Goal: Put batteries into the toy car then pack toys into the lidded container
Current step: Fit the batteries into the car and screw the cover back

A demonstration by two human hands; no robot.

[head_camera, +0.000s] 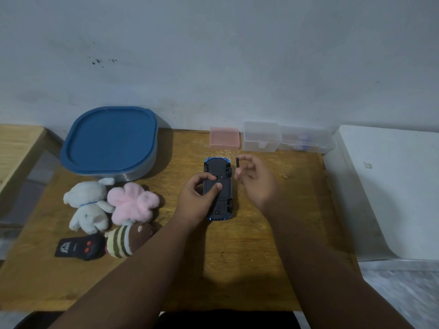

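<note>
Remote point(78, 249) and plush toys point(133, 203) lay left of the car point(224, 198), which sat belly-up with the left hand point(198, 198) curled round its left flank, thumb pressed on the underside. Just right of the car's far end, the right hand point(257, 181) pinched a small dark piece point(237, 161), battery or cover I could not tell. It probably wanted lining up square over the bay while the left hand pinned the car; beyond, far left of the car, the container point(109, 141) stood lidded.
</note>
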